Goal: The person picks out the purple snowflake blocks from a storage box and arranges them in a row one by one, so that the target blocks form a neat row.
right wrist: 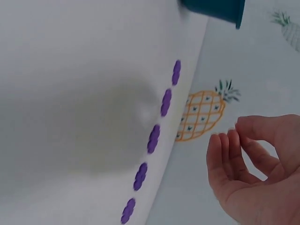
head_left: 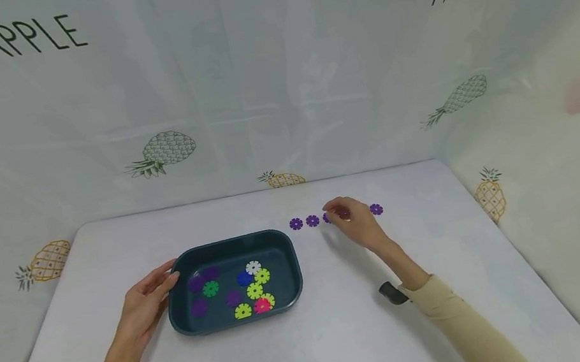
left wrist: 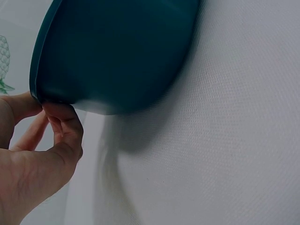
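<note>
Several purple notched discs [head_left: 312, 221] in row | my left hand [head_left: 143, 304] grips dark-teal rectangular tray [head_left: 283, 276] | my right hand [head_left: 357, 222] curled, seemingly empty

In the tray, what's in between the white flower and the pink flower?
Two yellow flowers lie between the white flower and the pink flower; the head view shows them.

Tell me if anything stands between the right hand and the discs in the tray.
The right wall of the tray does; the right hand would likely have to pass over it to reach the discs inside. Nothing else visible blocks the way.
</note>
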Demonstrator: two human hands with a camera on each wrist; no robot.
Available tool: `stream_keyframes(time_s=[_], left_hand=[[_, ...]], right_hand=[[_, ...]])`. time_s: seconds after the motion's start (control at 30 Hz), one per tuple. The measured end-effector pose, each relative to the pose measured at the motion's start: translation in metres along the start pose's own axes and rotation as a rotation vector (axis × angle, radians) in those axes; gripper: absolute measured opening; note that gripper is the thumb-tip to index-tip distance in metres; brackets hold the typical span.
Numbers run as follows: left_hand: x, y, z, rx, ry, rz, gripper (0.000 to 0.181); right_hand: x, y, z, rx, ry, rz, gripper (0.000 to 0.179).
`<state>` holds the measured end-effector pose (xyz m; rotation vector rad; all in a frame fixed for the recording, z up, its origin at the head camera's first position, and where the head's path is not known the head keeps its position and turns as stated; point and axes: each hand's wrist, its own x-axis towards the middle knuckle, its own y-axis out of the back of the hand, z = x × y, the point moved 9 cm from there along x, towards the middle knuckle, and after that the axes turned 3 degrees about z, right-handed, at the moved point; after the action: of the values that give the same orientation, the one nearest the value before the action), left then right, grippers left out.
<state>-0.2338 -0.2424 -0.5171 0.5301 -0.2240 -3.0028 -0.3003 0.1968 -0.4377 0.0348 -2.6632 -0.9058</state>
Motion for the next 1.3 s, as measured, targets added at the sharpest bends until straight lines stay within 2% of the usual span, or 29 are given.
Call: stream_keyframes(time_s=[0.2, 0.33, 0.57, 0.8, 1.03, 1.3], left_hand=[[0.0, 0.0, 0.001, -0.009, 0.005, 0.004, 0.071], [0.0, 0.0, 0.0, -0.014, 0.007, 0.006, 0.068], [0.0, 0.001, 0.003, -0.032, -0.025, -0.004, 0.066], [-0.002, 0.001, 0.003, -0.027, -0.022, 0.0, 0.068], [-0.001, 0.0, 0.001, -0.024, -0.02, -0.001, 0.069], [-0.002, 0.001, 0.002, -0.034, -0.025, -0.007, 0.068]], right_hand=[[-0.001, -0.02, -0.023, 0.05, 0.065, -0.061, 0.018], [-0.001, -0.033, -0.033, 0.094, 0.074, -0.098, 0.018], [-0.002, -0.058, -0.053, 0.158, 0.123, -0.161, 0.018], [-0.006, -0.087, -0.076, 0.199, 0.229, -0.242, 0.02], [-0.013, -0.116, -0.092, 0.216, 0.301, -0.335, 0.025], [-0.017, -0.141, -0.105, 0.201, 0.312, -0.413, 0.027]])
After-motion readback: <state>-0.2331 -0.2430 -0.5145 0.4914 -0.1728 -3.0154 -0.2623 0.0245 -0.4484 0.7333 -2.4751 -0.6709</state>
